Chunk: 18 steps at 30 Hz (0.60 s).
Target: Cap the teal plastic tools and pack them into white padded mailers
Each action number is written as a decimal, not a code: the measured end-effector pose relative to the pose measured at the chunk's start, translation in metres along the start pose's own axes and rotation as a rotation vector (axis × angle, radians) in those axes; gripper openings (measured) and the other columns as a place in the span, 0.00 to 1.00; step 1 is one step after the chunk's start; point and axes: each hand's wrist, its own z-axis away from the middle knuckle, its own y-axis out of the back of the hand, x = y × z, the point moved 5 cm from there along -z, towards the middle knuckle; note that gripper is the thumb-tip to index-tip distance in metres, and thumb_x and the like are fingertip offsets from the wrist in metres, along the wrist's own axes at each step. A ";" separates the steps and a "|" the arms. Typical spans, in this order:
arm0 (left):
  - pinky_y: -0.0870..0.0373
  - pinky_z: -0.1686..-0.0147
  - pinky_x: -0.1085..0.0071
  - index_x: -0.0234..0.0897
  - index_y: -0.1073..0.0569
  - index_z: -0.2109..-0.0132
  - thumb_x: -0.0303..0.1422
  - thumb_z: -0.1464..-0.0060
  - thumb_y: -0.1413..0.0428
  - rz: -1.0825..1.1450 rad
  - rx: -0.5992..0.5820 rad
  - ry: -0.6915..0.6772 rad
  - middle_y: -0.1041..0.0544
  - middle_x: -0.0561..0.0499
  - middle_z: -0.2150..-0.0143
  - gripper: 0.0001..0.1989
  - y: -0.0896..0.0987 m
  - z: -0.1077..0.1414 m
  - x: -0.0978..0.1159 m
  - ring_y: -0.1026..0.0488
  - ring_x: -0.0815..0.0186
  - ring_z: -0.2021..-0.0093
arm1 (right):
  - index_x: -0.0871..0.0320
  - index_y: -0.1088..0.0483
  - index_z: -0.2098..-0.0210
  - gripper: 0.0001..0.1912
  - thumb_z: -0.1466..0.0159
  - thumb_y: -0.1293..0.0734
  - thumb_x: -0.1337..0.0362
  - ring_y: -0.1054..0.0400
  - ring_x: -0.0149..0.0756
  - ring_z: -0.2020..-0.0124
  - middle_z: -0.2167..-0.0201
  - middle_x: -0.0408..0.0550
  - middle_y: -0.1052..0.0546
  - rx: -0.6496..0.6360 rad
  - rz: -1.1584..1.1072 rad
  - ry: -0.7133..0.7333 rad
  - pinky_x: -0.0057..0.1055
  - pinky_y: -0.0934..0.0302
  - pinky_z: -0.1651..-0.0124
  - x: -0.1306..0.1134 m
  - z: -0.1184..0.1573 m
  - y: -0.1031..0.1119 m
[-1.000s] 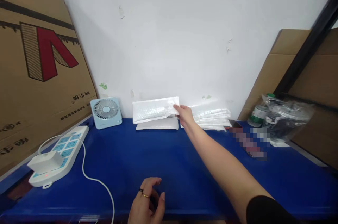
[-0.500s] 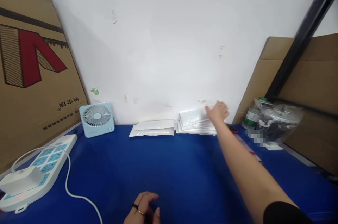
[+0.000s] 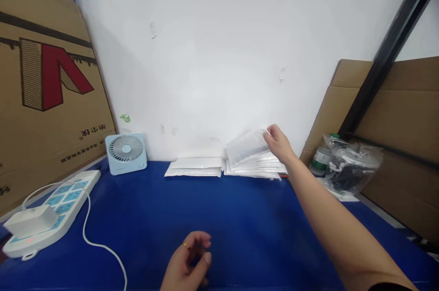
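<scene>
My right hand (image 3: 278,144) is closed in a pinch on the upper right corner of a clear, whitish plastic bag (image 3: 247,147). That bag is tilted up, and its lower part still lies over a stack of flat white bags (image 3: 254,170) by the wall. To the left of the stack lies a second pile of white bags (image 3: 195,167), apart from both hands. My left hand (image 3: 190,261), with a ring on one finger, hovers low over the blue table (image 3: 154,218). Its fingers are loosely bent, with a gap to the thumb and nothing between them.
A light blue fan (image 3: 126,153) stands at the back left. Nearer is a white power strip (image 3: 51,218) with a plugged-in charger and cable. At the right are a green-capped bottle (image 3: 321,159) and a clear bag with dark contents (image 3: 353,169). Cardboard (image 3: 41,135) flanks the table.
My right hand has taken hold of the top plastic bag and raised its right corner from the stack. My left hand has come slightly further up into view. The camera has shifted a little.
</scene>
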 end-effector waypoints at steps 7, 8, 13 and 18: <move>0.41 0.43 0.55 0.50 0.41 0.40 0.48 0.61 0.36 0.824 -0.249 -0.073 0.43 0.45 0.36 0.41 -0.078 -0.043 0.035 0.46 0.52 0.36 | 0.54 0.41 0.71 0.09 0.46 0.34 0.62 0.43 0.27 0.81 0.80 0.35 0.37 0.035 -0.804 -0.472 0.24 0.47 0.78 -0.039 0.112 -0.013; 0.42 0.42 0.56 0.52 0.42 0.39 0.49 0.61 0.36 0.876 -0.176 -0.184 0.43 0.47 0.36 0.42 -0.075 -0.049 0.043 0.48 0.53 0.36 | 0.54 0.41 0.71 0.11 0.48 0.32 0.63 0.41 0.27 0.81 0.80 0.35 0.35 0.012 -0.881 -0.563 0.24 0.45 0.78 -0.037 0.135 -0.022; 0.38 0.45 0.62 0.52 0.38 0.43 0.45 0.50 0.44 0.924 0.246 -0.400 0.30 0.53 0.45 0.27 -0.054 -0.068 0.067 0.37 0.60 0.41 | 0.55 0.36 0.65 0.16 0.52 0.29 0.70 0.30 0.31 0.75 0.74 0.39 0.25 0.092 -1.231 -0.913 0.25 0.35 0.72 -0.019 0.217 -0.066; 0.34 0.50 0.62 0.45 0.38 0.43 0.38 0.52 0.40 0.623 0.105 -0.565 0.26 0.48 0.53 0.29 -0.076 -0.072 0.116 0.30 0.60 0.49 | 0.59 0.32 0.62 0.13 0.36 0.44 0.59 0.26 0.39 0.66 0.70 0.49 0.21 0.106 -1.676 -1.253 0.37 0.30 0.63 -0.018 0.232 -0.106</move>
